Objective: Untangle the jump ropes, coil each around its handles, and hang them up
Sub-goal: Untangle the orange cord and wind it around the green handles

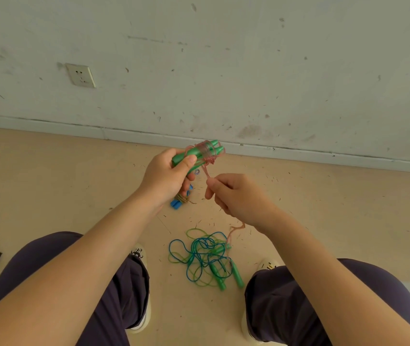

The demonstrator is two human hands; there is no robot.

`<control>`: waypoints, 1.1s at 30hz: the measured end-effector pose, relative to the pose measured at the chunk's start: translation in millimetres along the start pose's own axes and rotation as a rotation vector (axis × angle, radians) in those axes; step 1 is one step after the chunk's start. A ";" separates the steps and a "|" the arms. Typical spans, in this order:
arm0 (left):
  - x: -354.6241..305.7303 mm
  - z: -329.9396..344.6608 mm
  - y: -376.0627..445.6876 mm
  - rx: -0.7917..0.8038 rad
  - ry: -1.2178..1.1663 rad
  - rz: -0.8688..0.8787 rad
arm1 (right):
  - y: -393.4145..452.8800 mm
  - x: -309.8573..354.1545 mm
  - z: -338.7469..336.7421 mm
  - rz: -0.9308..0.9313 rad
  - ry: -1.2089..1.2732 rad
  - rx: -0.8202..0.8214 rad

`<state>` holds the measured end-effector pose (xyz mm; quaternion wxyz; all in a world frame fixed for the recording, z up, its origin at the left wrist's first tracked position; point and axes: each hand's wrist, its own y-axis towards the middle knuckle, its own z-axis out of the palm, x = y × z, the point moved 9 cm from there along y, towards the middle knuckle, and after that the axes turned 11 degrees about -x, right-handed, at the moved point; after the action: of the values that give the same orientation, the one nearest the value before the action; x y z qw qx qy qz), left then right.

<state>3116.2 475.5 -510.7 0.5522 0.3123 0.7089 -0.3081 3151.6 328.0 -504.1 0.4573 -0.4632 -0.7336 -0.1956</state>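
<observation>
A pair of green handles, wound with several turns of pink rope, is gripped in the left hand above the floor, while the loose end of that rope is pinched between thumb and fingers of the right hand just beside it. A tangle of blue and green ropes with green handles is seen on the beige floor between the knees, and a blue-handled bundle lies near the wall, partly hidden behind the left hand.
</observation>
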 end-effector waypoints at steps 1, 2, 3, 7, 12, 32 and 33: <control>1.0 -0.6 0.8 -0.002 0.018 0.002 | -0.7 4.3 -0.9 -0.037 -0.011 -0.014; 1.4 0.6 0.8 0.014 0.046 0.013 | -0.4 8.5 -4.1 -0.077 -0.020 -0.040; 1.9 2.5 0.2 0.041 0.089 0.030 | 0.5 11.6 -9.6 -0.108 -0.025 -0.075; 6.3 16.7 -6.0 0.229 0.286 0.058 | 7.2 12.6 -39.1 -0.154 -0.008 -0.185; 5.4 39.3 -30.7 0.597 0.240 0.014 | 9.7 8.2 -43.3 -0.204 -0.110 -0.206; 1.5 31.7 -26.5 0.598 0.032 -0.053 | 9.4 0.1 -31.2 -0.087 0.347 -0.036; 0.2 30.7 -24.7 0.576 -0.015 -0.069 | 8.7 1.0 -30.3 -0.089 0.401 -0.013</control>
<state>3115.0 436.3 -514.7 0.4350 0.4299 0.5984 -0.5175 3173.7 311.2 -489.1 0.5824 -0.3849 -0.6461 -0.3085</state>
